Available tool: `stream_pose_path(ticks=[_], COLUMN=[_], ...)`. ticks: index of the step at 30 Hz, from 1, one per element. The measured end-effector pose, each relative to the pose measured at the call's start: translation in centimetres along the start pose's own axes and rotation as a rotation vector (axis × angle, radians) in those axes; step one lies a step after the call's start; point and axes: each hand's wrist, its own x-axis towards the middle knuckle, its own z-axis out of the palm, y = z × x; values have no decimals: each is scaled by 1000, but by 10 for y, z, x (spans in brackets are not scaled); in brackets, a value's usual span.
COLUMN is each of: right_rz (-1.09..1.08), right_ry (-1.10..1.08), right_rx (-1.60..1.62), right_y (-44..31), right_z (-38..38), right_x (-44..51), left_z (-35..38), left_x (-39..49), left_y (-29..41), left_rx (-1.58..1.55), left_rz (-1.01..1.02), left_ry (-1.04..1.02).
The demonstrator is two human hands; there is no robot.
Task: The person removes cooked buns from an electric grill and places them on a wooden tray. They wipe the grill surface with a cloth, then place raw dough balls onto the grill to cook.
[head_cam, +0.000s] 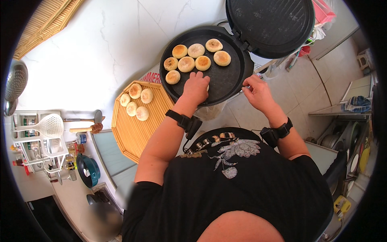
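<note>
My left hand [196, 87] is over the near part of a black electric griddle pan [223, 87], its fingers curled round a small bun. Only a pale edge of that bun [207, 88] shows beside the fingers. Several browned round buns, one of them a golden one [203, 63], lie in the far half of the pan. My right hand [257, 92] hovers just off the pan's right rim with fingers bent. A tiny pale spot shows by its thumb, and I cannot tell whether it is held.
The griddle's ribbed lid [272, 27] stands raised at the back right. Left of the pan, an octagonal bamboo tray [142, 136] holds several buns [142, 113]. A white utensil rack [57, 151] and a teal pan [88, 171] are at far left. Shelves [335, 110] with cookware stand at right.
</note>
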Motion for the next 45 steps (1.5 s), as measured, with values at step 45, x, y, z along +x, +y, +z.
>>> stream_pose_path(ticks=[45], right_rz=[-90], right_ry=[-165], right_rx=[33], right_y=[-21], right_z=[32], right_x=[24], left_z=[16], left_x=[-157], left_y=[-97], left_rx=[-45], left_rz=[-342], left_ry=[387])
